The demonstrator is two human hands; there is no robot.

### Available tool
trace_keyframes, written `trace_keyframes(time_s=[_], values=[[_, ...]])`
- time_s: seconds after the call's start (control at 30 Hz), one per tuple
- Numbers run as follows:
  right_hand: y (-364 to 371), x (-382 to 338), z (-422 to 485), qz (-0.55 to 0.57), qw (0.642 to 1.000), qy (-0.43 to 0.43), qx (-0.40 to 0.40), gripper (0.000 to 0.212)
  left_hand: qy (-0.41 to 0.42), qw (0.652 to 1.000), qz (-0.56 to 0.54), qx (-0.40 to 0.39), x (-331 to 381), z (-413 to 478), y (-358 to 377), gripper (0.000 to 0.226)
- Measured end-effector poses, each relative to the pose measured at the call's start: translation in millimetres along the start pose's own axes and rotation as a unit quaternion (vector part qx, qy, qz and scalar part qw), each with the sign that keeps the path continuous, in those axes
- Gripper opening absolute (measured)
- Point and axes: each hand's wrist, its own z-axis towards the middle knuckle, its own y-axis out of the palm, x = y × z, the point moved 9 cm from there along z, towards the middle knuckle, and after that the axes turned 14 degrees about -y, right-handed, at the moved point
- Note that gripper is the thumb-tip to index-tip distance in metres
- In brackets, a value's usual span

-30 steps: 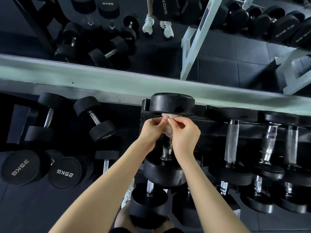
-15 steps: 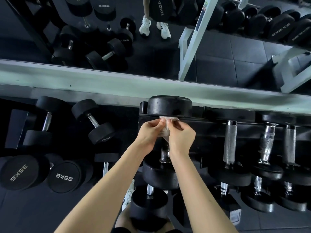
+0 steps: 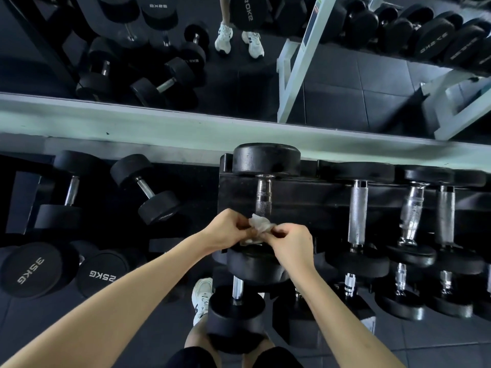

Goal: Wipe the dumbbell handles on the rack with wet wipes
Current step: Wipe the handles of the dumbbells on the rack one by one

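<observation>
- Far on the left we see a big black 35KG dumbbell (image 3: pixel 29 269) lying on the dark floor (image 3: pixel 53 314). Its round end faces us.
- Just beside it lies a 25KG dumbbell (image 3: pixel 102 274).
- Behind those two, a small dumbbell (image 3: pixel 148 188) lies tilted on the floor.
- Next we see the left hand (image 3: pixel 225 229). Its fingers are curled, and the thumb and fingertips pinch one side of the wet wipe (image 3: pixel 259 225).
- The wet wipe is white and scrunched up. It sits between the two hands, at the near end of the handle (image 3: pixel 263 193). We cannot tell if it goes all the way round.
- The handle is silver and bumpy. It belongs to the big dumbbell (image 3: pixel 266 159) lying on the black rack (image 3: pixel 305 200). The far part of the handle is bare.
- Then comes the right hand (image 3: pixel 292 241). Its fingers are curled too, and they pinch the other side of the wet wipe.
- More to the right, a second handle (image 3: pixel 358 213), a third handle (image 3: pixel 411 208) and a fourth handle (image 3: pixel 445 216) lie side by side on the rack. No hand touches them.
</observation>
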Motion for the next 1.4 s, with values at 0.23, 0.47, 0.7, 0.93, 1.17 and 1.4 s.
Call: trace_keyframes(time_s=[0.23, 0.47, 0.7, 0.93, 1.17, 1.4], values=[[-29, -5, -9, 0.117, 0.992, 0.033, 0.023, 0.013, -0.002, 0.989, -0.144, 0.036, 7, -31, -38, 0.016], [-83, -59, 4, 0.189, 0.96, -0.165, 0.125, 0.022, 0.072, 0.955, -0.253, 0.134, 24, -55, -76, 0.018], [-15, -42, 7, -0.095, 0.954, -0.283, -0.023, 0.03, 0.075, 0.963, -0.1, 0.238, 32, -58, -57, 0.01], [-46, -22, -10, 0.026, 0.986, -0.085, 0.144, 0.033, 0.053, 0.957, -0.095, 0.27, 28, -45, -37, 0.029], [-22, -19, -2, 0.04, 0.995, -0.012, 0.095, 0.012, 0.054, 0.958, -0.082, 0.271, 35, -35, -33, 0.035], [-10, -20, 17, 0.026, 0.994, -0.034, 0.099, 0.013, 0.017, 0.971, -0.199, 0.133, 18, -8, -14, 0.016]])
